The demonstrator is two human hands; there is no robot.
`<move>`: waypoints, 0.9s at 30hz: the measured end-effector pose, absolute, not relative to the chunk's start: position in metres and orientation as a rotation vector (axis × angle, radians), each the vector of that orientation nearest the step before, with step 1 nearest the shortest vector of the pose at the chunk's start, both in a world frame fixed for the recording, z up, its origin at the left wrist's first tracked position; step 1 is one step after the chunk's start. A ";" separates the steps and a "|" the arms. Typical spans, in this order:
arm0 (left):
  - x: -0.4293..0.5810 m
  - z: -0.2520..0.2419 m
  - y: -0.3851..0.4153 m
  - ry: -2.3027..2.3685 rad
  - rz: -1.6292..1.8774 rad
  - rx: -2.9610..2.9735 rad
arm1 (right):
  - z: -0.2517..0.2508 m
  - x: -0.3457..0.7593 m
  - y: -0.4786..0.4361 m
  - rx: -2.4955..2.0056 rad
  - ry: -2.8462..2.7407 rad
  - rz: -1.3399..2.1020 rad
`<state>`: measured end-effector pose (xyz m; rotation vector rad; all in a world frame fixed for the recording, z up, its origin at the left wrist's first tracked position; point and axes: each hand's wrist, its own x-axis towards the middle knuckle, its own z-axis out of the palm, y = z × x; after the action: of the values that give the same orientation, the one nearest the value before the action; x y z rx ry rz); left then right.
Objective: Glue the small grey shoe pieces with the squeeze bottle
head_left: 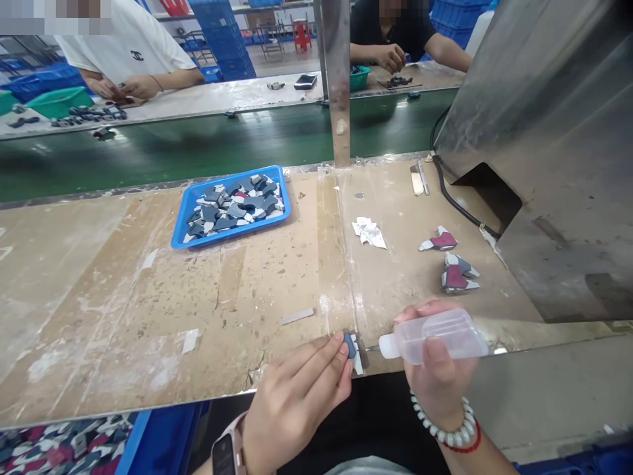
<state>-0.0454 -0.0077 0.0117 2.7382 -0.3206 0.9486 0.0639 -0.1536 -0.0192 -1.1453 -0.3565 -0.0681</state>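
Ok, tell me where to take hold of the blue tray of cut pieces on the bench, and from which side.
Probably best to take the blue tray by its raised rim at the two short ends, one of the hands on each. It lies flat on the bench, slightly skewed, full of loose pieces. Come from the near side, where the rim faces the person; two-ended support should keep it level.

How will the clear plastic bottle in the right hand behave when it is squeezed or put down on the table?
The bottle looks thin-walled and translucent, so it probably yields to the right hand and weighs little. Its rounded body, held sideways, might roll if laid down. The narrow nozzle seems stiffer.
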 end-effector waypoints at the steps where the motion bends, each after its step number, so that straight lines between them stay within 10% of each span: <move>1: -0.046 0.008 -0.007 -0.298 0.946 2.706 | -0.019 0.064 -0.154 -1.149 -0.362 -0.070; 27: -0.041 0.002 -0.006 0.024 0.766 2.292 | -0.016 0.064 -0.156 -1.294 -0.593 -0.065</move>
<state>-0.0407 -0.0062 0.0019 2.2921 0.0243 0.7664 0.0639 -0.1555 -0.0159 -1.2940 -0.5931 -0.0653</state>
